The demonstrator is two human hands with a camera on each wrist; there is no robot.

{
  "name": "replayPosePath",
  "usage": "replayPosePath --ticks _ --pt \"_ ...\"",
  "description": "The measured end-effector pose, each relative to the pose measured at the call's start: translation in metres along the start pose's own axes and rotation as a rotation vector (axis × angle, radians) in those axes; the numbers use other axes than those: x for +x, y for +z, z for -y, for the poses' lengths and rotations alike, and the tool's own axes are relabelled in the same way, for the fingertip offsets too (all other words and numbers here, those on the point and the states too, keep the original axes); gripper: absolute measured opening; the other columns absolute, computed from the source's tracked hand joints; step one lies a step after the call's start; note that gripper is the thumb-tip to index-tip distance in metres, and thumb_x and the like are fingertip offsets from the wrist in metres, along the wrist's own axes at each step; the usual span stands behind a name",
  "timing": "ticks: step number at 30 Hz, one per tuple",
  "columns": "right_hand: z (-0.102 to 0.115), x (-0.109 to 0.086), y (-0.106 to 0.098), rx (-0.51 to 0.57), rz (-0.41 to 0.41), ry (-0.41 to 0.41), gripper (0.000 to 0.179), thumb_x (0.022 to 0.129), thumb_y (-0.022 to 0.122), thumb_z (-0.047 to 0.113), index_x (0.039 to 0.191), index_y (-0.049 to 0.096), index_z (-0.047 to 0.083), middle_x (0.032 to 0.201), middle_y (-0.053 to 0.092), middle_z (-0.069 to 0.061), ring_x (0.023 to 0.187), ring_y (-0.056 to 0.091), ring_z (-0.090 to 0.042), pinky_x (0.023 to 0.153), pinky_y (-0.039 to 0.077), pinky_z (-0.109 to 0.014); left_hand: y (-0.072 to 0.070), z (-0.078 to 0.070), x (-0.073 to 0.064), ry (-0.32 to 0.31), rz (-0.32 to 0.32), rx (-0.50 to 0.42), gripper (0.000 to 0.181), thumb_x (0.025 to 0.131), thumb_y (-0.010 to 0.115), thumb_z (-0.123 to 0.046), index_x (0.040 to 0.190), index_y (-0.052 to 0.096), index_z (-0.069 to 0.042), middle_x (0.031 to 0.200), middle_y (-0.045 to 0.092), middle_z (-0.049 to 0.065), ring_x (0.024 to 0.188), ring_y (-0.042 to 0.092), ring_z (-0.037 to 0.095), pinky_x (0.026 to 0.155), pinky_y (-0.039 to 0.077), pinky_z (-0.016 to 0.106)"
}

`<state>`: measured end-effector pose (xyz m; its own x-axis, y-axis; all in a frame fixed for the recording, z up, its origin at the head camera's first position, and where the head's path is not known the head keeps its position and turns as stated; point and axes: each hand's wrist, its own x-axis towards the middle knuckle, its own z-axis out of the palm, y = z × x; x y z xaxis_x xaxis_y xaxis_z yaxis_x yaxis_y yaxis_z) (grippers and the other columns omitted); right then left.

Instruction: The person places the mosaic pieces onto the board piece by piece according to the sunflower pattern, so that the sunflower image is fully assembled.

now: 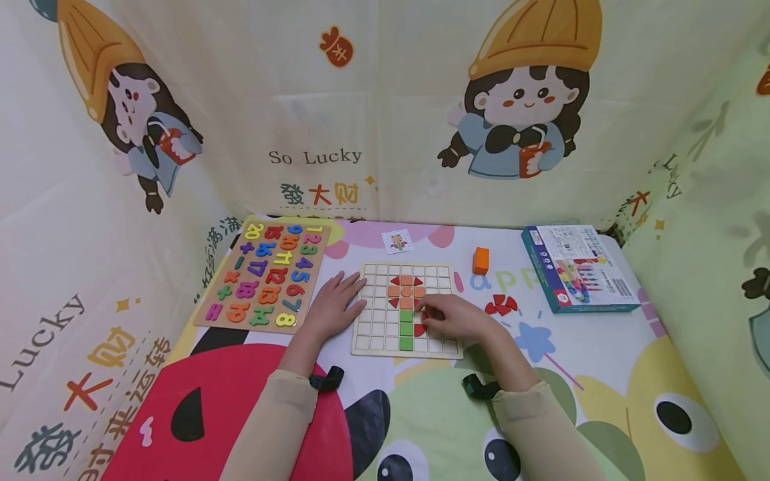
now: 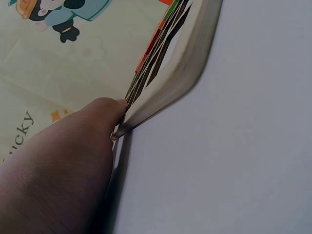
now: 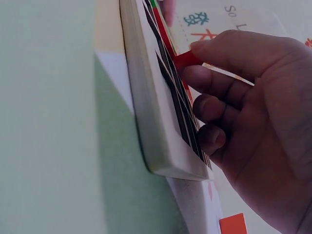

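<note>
A pale wooden grid board (image 1: 373, 334) lies flat on the table between the hands. On it, orange squares (image 1: 406, 280) and red pieces form a flower, above a column of green squares (image 1: 406, 329). A red piece (image 1: 420, 330) sits right of the column. My left hand (image 1: 331, 307) rests at the board's left side, fingers extended; in the left wrist view its thumb (image 2: 97, 119) touches the board edge (image 2: 161, 105). Over the board's right half, my right hand (image 1: 454, 317) pinches a small red piece (image 3: 187, 59) between thumb and index finger, close to the board's surface.
Several loose red pieces (image 1: 501, 305) lie right of the board. Beyond them stand an orange block (image 1: 480, 261) and a box (image 1: 580, 270). A pattern card (image 1: 398, 241) lies behind the board. On the left is a number puzzle board (image 1: 309, 284).
</note>
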<state>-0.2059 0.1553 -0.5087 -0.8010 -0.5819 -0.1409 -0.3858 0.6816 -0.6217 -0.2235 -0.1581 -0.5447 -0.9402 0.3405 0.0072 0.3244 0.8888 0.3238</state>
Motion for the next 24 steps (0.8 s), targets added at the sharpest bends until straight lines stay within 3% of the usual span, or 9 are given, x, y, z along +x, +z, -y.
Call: replayPosePath --ticks 5,9,16,20,24 --pt "0.0008 -0.0004 0.0001 0.050 -0.016 0.043 0.013 0.092 0.064 0.020 0.102 0.058 0.025 0.085 0.058 0.007 0.085 0.056 -0.013 0.072 0.050 -0.029 0.0004 0.0001 0.0000 0.002 -0.003 -0.002 0.062 0.099 0.047 -0.055 0.154 0.035 -0.030 0.163 0.029 -0.006 0.155 0.014 0.028 0.126 0.015 0.049" --pt "-0.0005 0.0003 0.0001 0.034 -0.009 0.023 0.008 0.092 0.063 0.020 0.095 0.060 0.026 0.084 0.059 0.009 0.085 0.056 -0.013 0.073 0.050 -0.029 0.0003 0.0004 0.0001 0.005 -0.004 -0.003 0.062 0.099 0.047 -0.054 0.154 0.035 -0.030 0.163 0.030 -0.005 0.155 0.014 0.028 0.126 0.014 0.050" --pt "-0.0027 0.0003 0.0005 0.001 -0.008 -0.007 0.016 0.094 0.062 0.020 0.108 0.064 0.027 0.089 0.059 0.011 0.088 0.055 -0.011 0.077 0.050 -0.028 -0.0013 -0.0009 -0.0002 0.006 0.004 0.001 0.062 0.099 0.047 -0.054 0.154 0.035 -0.029 0.163 0.029 -0.005 0.155 0.014 0.029 0.126 0.014 0.049" --pt "-0.0021 0.0000 0.0009 -0.020 0.005 0.003 0.026 0.096 0.060 0.022 0.120 0.066 0.030 0.100 0.062 0.012 0.096 0.054 -0.011 0.085 0.051 -0.032 -0.0018 -0.0019 -0.0004 -0.001 0.010 0.003 0.062 0.099 0.047 -0.054 0.155 0.035 -0.030 0.163 0.029 -0.005 0.155 0.014 0.028 0.126 0.014 0.049" --pt "0.0000 -0.0002 0.0008 -0.033 0.011 0.016 0.027 0.097 0.059 0.022 0.120 0.068 0.030 0.111 0.065 0.011 0.102 0.055 -0.013 0.095 0.052 -0.038 -0.0020 -0.0024 -0.0007 -0.002 0.010 0.008 0.062 0.099 0.047 -0.054 0.155 0.034 -0.030 0.163 0.029 -0.005 0.155 0.014 0.028 0.126 0.014 0.049"
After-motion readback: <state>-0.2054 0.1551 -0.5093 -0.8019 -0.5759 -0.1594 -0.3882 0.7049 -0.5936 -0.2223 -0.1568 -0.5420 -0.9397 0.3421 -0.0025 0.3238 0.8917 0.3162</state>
